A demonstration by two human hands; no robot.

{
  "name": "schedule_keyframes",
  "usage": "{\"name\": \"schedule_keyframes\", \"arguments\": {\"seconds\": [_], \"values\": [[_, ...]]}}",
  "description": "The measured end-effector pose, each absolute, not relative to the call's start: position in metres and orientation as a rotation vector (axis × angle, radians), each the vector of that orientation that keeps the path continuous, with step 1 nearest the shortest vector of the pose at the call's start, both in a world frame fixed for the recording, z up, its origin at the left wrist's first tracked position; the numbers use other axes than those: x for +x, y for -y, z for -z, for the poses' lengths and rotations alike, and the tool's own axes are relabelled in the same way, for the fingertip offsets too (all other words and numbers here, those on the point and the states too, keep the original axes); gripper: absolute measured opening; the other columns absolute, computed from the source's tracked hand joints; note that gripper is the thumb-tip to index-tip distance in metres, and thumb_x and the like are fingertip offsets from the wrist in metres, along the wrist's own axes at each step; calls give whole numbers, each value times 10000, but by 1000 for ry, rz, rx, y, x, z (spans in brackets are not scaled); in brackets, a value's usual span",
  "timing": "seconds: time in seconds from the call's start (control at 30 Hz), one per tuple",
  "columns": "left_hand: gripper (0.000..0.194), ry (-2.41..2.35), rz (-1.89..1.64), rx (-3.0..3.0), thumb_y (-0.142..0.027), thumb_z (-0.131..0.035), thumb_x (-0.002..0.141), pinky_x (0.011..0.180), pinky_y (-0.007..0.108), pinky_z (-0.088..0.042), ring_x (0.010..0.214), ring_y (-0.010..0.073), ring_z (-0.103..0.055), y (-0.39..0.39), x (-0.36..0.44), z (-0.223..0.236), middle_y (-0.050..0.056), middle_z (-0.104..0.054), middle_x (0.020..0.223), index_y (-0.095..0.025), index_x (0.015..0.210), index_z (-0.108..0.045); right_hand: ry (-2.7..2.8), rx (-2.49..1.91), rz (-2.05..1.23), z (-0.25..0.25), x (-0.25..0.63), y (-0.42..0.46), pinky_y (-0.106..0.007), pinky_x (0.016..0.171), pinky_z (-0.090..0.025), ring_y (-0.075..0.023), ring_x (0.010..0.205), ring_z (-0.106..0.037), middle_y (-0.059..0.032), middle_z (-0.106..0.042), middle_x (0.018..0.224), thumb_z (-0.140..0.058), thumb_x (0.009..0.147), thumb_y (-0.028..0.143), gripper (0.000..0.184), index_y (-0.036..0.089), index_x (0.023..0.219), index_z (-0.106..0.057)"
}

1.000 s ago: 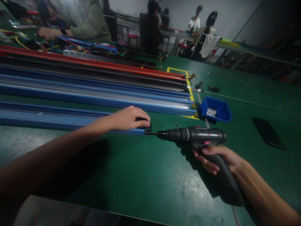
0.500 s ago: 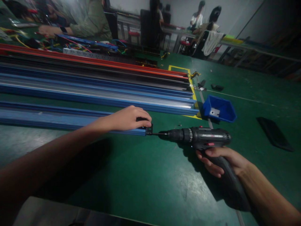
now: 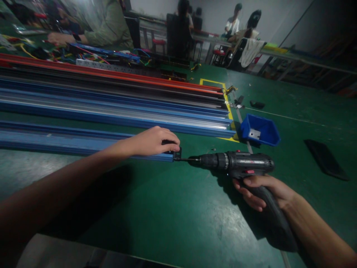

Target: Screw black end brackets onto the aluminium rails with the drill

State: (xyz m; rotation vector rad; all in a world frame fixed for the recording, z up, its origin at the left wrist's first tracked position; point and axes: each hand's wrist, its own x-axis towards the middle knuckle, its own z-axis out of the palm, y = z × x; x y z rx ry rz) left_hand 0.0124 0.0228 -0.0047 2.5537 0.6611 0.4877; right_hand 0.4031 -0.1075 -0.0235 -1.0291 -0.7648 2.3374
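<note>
My right hand [image 3: 262, 191] is wrapped round the grip of a black cordless drill [image 3: 245, 162], which points left. Its long bit [image 3: 186, 159] reaches the near right end of a blue metal rail [image 3: 61, 139]. At that same end, my left hand [image 3: 152, 141] is closed over a small black bracket [image 3: 177, 153], thumb and fingers pressing it against the rail. The fingers cover most of the bracket. Whether a screw sits at the bit's tip is too small to tell. A tiny screw-like piece [image 3: 213, 149] lies on the table just behind the drill's chuck.
Several blue, black and orange rails [image 3: 139, 108] lie side by side behind my left hand. A blue bin [image 3: 269, 130] holding a metal plate stands behind the drill. A flat black object [image 3: 325, 159] lies at the right. Across the green table, a person's hand [image 3: 60, 38] is near tangled wires.
Both hands, the drill and the bracket hold practically the same positions. The whole view has shifted very slightly.
</note>
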Motion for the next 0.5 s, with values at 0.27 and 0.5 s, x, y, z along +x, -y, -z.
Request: {"name": "schedule_keyframes", "arguments": {"seconds": [0.27, 0.5], "values": [[285, -664, -495, 2551, -433, -571, 984, 918, 265, -486, 997, 167, -702, -23, 13, 6, 13, -776, 1080, -250, 1059, -776, 766, -1030, -2326, 25, 403, 107, -207, 429, -547, -69, 375, -551, -36, -653, 697, -721, 863, 260, 205, 82, 956, -762], [283, -669, -489, 2542, -427, -575, 984, 909, 266, -482, 980, 165, -700, -23, 13, 5, 13, -777, 1074, -245, 1057, -779, 742, -1020, -2335, 24, 403, 108, -205, 433, -554, -67, 387, -557, -38, -658, 699, -722, 865, 253, 205, 73, 951, -766]]}}
